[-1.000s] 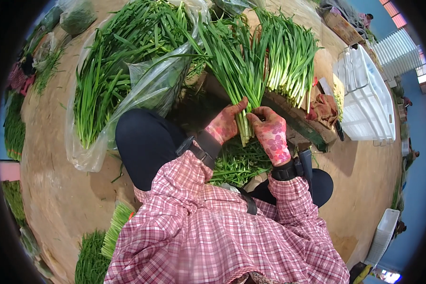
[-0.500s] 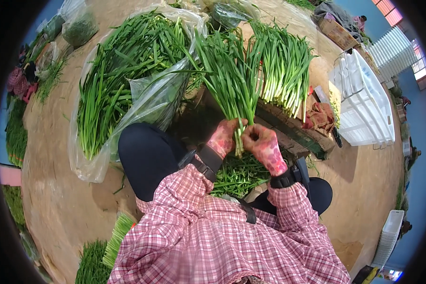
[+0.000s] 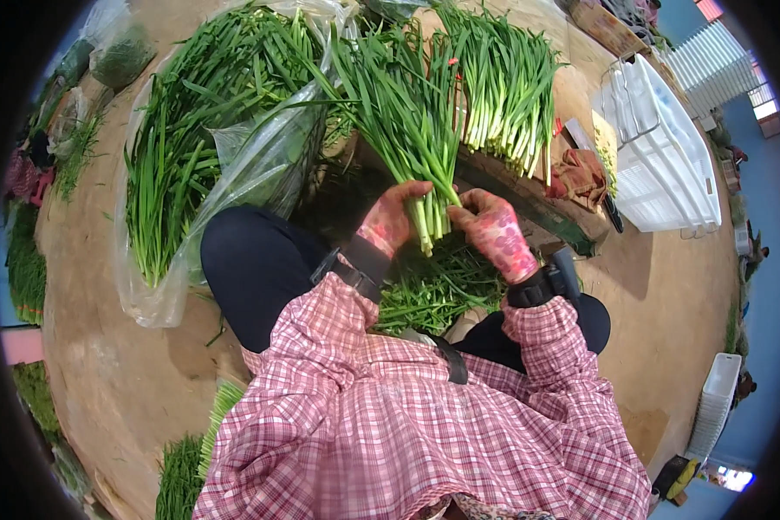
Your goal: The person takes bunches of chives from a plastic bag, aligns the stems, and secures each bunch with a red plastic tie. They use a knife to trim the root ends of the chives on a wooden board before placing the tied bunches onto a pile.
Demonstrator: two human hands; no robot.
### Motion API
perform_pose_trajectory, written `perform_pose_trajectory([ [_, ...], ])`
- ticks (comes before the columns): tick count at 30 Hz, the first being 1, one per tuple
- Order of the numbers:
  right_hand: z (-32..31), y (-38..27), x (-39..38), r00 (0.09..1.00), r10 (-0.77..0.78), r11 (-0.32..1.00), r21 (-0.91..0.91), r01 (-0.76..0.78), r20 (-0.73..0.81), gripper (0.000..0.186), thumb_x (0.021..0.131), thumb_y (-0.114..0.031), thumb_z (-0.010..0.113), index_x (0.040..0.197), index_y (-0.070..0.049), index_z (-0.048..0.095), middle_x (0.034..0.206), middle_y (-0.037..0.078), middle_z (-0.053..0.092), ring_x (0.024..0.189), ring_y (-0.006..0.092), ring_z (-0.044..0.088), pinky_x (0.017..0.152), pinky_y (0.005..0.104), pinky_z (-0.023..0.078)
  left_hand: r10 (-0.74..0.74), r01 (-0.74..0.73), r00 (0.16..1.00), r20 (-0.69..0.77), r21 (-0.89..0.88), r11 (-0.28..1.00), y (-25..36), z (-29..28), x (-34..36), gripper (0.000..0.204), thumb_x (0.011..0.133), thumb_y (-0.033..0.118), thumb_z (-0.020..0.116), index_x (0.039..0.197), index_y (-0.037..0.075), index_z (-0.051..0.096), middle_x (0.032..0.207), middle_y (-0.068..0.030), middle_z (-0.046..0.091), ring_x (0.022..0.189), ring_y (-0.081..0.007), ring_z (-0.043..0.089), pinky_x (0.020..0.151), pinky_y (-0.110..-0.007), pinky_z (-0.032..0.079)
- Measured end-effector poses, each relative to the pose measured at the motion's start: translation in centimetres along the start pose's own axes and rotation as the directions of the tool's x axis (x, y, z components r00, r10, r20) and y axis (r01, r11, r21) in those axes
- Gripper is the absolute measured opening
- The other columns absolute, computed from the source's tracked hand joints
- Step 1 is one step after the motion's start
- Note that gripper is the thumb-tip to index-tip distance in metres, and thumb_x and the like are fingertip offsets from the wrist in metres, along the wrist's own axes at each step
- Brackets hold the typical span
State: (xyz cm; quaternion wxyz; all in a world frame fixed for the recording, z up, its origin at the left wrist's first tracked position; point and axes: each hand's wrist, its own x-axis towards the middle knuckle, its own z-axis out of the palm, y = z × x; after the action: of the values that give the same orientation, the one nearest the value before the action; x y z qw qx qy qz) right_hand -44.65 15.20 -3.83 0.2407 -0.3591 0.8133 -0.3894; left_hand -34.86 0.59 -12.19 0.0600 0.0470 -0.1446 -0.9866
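At twelve o'clock, just above centre, my left grip (image 3: 388, 220) is closed around the lower stems of a green bunch (image 3: 407, 130); my right grip (image 3: 494, 236) pinches a stalk (image 3: 446, 191) at its edge. At one, stalks (image 3: 507, 104) lie on the desk (image 3: 572, 97); at ten, a plastic bag (image 3: 152, 305) holds greens.
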Motion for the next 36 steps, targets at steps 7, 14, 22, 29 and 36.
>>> perform_pose_trajectory([
  [7, 2.1, -1.5, -0.8, 0.997, 0.034, 0.987, -0.159, -0.023, 0.069, 0.035, 0.092, -0.034, 0.053, 0.086, -0.002, 0.066, 0.068, 0.017, 0.063, 0.070, 0.0355, 0.063, 0.063, 0.0432, 0.047, 0.101, -0.087, 0.993, -0.064, 0.197, 0.976, 0.0, -0.1, -0.6, 0.049, 0.090, 0.015, 0.055, 0.133, -0.005, 0.044, 0.124, -0.0203, 0.057, 0.112, -0.0303, 0.058, 0.097, -0.042, 0.047],
  [14, 1.1, -2.6, 0.2, 0.973, -0.015, 0.907, -0.407, 0.110, 0.230, 0.038, 0.094, -0.036, 0.048, 0.085, -0.005, 0.068, 0.070, 0.016, 0.064, 0.072, 0.0360, 0.063, 0.065, 0.0448, 0.048, 0.096, -0.084, 0.994, -0.042, 0.234, 0.969, -0.3, 0.1, -0.1, 0.048, 0.089, 0.019, 0.057, 0.130, -0.004, 0.048, 0.122, -0.0185, 0.058, 0.110, -0.0286, 0.059, 0.098, -0.042, 0.047],
  [22, 2.0, -1.3, 0.6, 0.999, 0.021, 0.987, -0.159, -0.026, -0.031, 0.029, 0.082, -0.031, 0.067, 0.089, -0.004, 0.064, 0.074, 0.014, 0.066, 0.070, 0.0296, 0.066, 0.064, 0.0387, 0.049, 0.176, -0.057, 0.944, -0.280, 0.386, 0.921, -0.5, 0.4, -0.5, 0.038, 0.086, 0.020, 0.065, 0.115, -0.004, 0.059, 0.105, -0.0142, 0.065, 0.092, -0.0244, 0.065, 0.080, -0.039, 0.054],
  [29, 3.4, -0.4, -0.3, 0.961, -0.075, 0.997, -0.025, 0.071, -0.265, 0.022, 0.083, -0.022, 0.065, 0.091, -0.001, 0.063, 0.070, 0.014, 0.063, 0.063, 0.0214, 0.063, 0.060, 0.0333, 0.048, 0.284, -0.150, 0.890, -0.358, 0.359, 0.921, -1.3, 0.5, 0.4, 0.027, 0.085, 0.014, 0.062, 0.104, -0.005, 0.064, 0.093, -0.0127, 0.067, 0.078, -0.0233, 0.066, 0.069, -0.035, 0.055],
  [36, -1.2, 4.9, -3.2, 0.986, 0.149, 0.970, -0.207, -0.130, 0.077, 0.027, 0.086, -0.025, 0.063, 0.079, 0.000, 0.063, 0.064, 0.002, 0.055, 0.059, 0.0100, 0.051, 0.054, 0.0252, 0.042, 0.076, 0.009, 0.936, -0.345, 0.238, 0.971, 0.9, 1.2, 0.1, 0.033, 0.085, 0.015, 0.059, 0.111, -0.006, 0.059, 0.095, -0.0142, 0.068, 0.079, -0.0248, 0.068, 0.064, -0.037, 0.057],
])
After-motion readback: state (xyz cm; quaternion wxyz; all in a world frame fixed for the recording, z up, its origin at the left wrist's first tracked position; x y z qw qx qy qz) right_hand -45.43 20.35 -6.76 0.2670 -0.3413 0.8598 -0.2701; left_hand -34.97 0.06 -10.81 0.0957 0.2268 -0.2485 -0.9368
